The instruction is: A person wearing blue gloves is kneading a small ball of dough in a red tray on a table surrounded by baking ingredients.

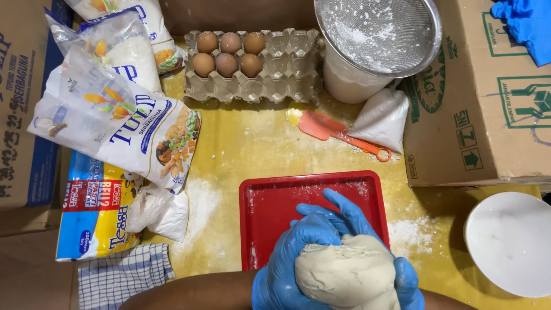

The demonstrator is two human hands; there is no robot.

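Both hands in blue gloves. Left hand and right hand closed around pale dough ball, cupping from both sides, fingers wrapped behind. Dough held above near edge of red tray, floured. Orange spatula beyond tray. Egg carton holds six brown eggs. White bowl at right.

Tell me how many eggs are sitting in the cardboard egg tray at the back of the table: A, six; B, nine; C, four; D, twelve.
A: the egg tray holds six brown eggs, two rows of three at its left end, and the other cups are bare.
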